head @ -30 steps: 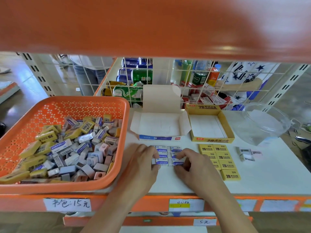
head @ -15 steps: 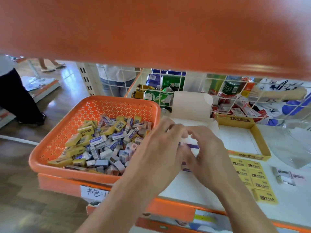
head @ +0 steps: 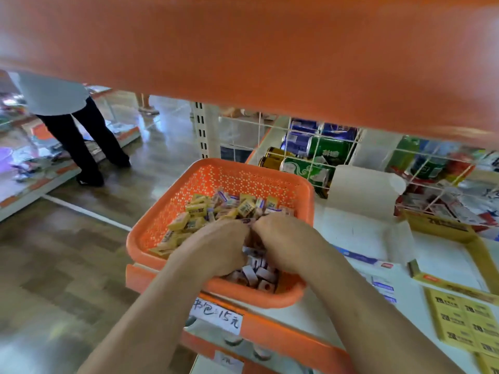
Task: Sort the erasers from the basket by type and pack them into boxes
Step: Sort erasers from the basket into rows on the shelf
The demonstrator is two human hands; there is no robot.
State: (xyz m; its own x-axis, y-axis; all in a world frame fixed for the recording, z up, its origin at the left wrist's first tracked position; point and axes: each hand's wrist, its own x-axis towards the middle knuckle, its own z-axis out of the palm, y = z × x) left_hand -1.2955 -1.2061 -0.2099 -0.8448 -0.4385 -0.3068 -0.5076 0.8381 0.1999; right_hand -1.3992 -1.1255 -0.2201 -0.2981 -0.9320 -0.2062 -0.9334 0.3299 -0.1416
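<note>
— Where are the hands?

— Both are down inside the orange basket (head: 213, 182), side by side and nearly touching. The left hand (head: 213, 247) lies over the middle of the heap of erasers (head: 216, 211); the right hand (head: 286, 241) is just beside it, toward the basket's right wall.

— Are they grasping anything?

— The fingers of both hands curl downward into the pile with the knuckles up. Their tips are buried among the pieces and the frame is blurred, so I cannot tell whether either hand has closed on an eraser.

— And the erasers themselves?

— Yellow-wrapped ones lie mostly on the far and left side of the heap; white ones with blue or purple sleeves show at the near edge, below the wrists.

— The boxes?

— On the white shelf (head: 318, 317), right of the basket. A white box (head: 356, 228) stands open with its lid flap raised; past it is a yellow box (head: 464, 247), also open. Near the right edge, a block of yellow erasers (head: 464, 325) lies flat in rows. A handwritten price label (head: 216, 314) sticks to the shelf's front edge, below the basket.
</note>
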